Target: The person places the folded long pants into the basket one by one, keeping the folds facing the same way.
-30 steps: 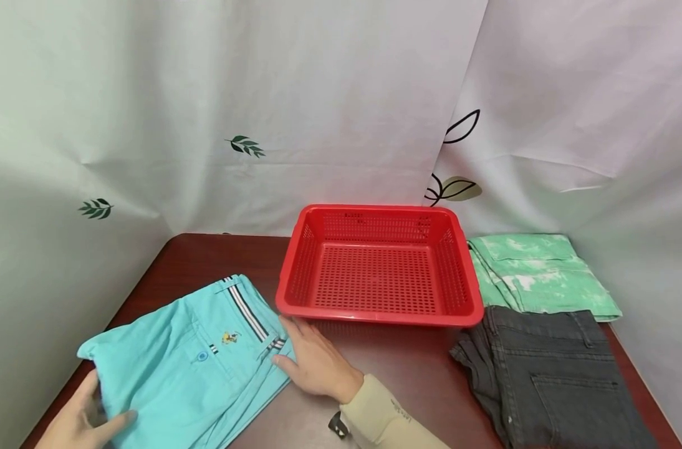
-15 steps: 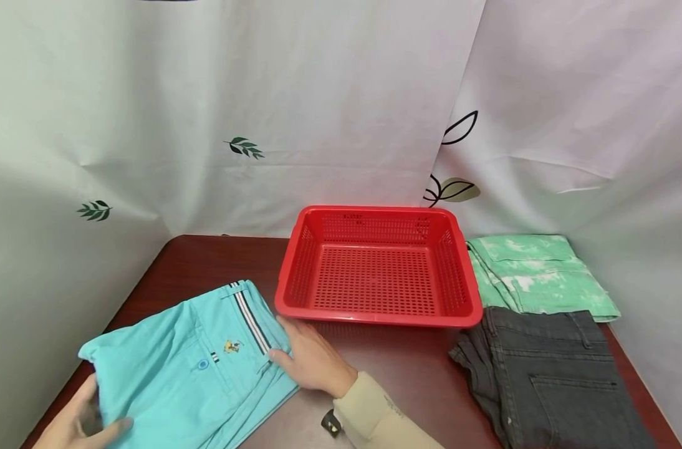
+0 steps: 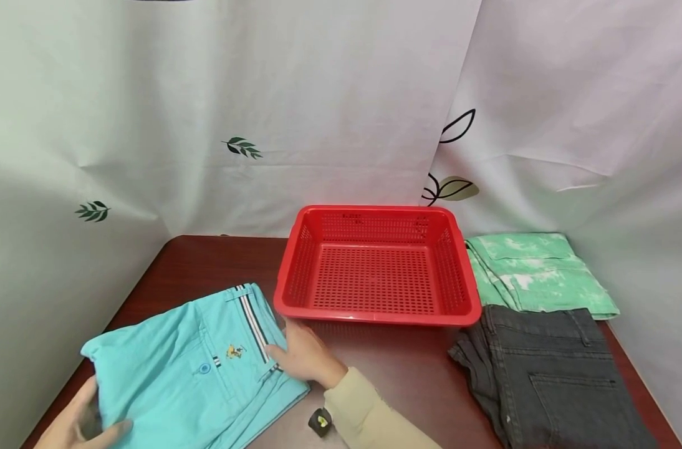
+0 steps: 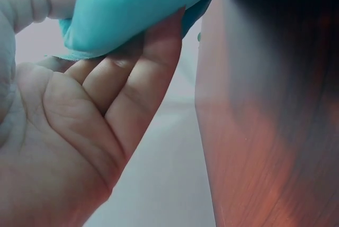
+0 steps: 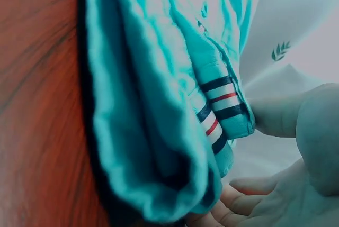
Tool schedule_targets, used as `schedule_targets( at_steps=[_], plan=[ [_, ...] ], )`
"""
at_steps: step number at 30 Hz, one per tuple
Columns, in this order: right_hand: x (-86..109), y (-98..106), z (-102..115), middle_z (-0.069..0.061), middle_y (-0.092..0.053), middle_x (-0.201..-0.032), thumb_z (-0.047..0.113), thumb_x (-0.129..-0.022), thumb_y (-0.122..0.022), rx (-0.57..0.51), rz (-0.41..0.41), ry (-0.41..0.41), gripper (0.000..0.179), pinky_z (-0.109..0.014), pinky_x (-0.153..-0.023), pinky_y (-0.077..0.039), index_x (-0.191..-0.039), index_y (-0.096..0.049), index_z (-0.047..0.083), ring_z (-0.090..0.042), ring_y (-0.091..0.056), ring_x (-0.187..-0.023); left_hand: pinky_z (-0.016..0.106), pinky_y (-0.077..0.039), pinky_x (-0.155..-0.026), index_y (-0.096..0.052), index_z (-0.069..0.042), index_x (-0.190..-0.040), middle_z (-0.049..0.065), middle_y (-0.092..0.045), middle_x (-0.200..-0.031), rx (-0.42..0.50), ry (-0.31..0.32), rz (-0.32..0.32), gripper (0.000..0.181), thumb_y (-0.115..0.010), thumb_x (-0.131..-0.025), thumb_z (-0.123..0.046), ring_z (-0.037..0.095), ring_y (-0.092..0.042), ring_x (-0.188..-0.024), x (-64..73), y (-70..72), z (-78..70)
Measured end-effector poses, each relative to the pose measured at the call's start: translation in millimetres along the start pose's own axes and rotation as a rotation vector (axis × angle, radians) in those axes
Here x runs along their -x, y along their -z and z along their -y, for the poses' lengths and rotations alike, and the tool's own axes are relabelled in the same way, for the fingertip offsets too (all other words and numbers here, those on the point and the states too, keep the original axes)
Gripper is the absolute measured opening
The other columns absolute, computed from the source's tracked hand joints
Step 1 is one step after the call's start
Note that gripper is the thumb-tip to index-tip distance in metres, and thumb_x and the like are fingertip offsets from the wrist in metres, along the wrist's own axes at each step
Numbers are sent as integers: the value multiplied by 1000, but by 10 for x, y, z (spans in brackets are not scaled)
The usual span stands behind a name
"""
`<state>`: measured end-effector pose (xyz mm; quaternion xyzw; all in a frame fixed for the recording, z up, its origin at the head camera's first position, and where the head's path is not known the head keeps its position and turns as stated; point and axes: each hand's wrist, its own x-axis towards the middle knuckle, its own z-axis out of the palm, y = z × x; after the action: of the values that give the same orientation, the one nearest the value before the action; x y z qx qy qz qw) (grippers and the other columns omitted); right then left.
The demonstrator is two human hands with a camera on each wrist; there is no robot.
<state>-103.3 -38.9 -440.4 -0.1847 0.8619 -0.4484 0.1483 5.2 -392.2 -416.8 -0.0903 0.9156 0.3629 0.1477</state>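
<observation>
Folded turquoise trousers (image 3: 161,368) lie at the front left of the table in the head view, their striped waistband toward the basket. At their left end, my left hand (image 3: 77,418) grips the folded edge. In the left wrist view its fingers (image 4: 143,79) reach beneath the turquoise cloth (image 4: 137,12), with the thumb partly hidden above. My right hand (image 3: 304,352) holds the waistband end, thumb over the top. The right wrist view shows that thumb (image 5: 278,113) at the striped band (image 5: 225,97), while the fingertips go under the folded layers and are hidden.
A red perforated basket (image 3: 374,317) stands at the back middle, just beyond my right hand. Folded green-and-white trousers (image 3: 543,274) lie at the back right, with dark grey jeans (image 3: 554,374) in front of them. White curtains (image 3: 341,93) border the brown table (image 3: 397,380).
The trousers' waistband end has shifted a little right and toward me. My right hand has drawn slightly nearer, its thumb now over the waistband. The left hand has hardly moved.
</observation>
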Motion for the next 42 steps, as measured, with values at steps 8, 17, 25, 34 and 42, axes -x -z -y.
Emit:
schedule_targets(
  at_steps=[8, 17, 25, 34, 42],
  plan=[
    [-33, -1, 51, -8, -61, -77, 19, -98, -65, -135, -4, -100, 37, -29, -62, -46, -127, -61, -2, -13, -51, -64, 23, -49, -69, 1, -34, -149, 28, -51, -130, 22, -31, -22, 96, -72, -92, -10, -6, -52, -92, 13, -36, 50],
    [-63, -11, 70, -6, -67, -91, 13, -92, -72, -300, -4, -154, 27, -32, -77, -52, -114, -68, -1, -14, -59, -80, 38, -55, -73, 0, 3, -153, 35, -44, -135, -8, -2, -16, 98, -74, -91, -17, 15, -61, -99, -15, -47, 10],
    [-77, 3, 49, -4, -63, -82, 4, -88, -71, -443, 50, -190, 17, -31, -71, -51, -104, -67, 1, -15, -60, -73, 30, -53, -70, -4, 4, -152, 34, -47, -132, -29, -23, -28, 94, -74, -91, -14, 13, -61, -97, -12, -52, -56],
    [-73, 24, 40, -4, -61, -99, 5, -88, -72, -428, 69, -186, 37, -38, -86, -50, -123, -60, 3, -16, -58, -88, 32, -54, -69, -3, 7, -151, 36, -47, -133, -26, -10, -26, 96, -74, -91, -15, 20, -62, -97, -22, -43, -65],
    [-50, 39, 60, -6, -55, -138, 11, -87, -74, -354, 92, -183, 67, -46, -109, -40, -147, -45, 5, -19, -51, -122, 35, -53, -70, 0, 8, -151, 37, -45, -132, -15, 18, -24, 99, -75, -90, -15, 21, -61, -96, -8, -53, -92]
  ],
)
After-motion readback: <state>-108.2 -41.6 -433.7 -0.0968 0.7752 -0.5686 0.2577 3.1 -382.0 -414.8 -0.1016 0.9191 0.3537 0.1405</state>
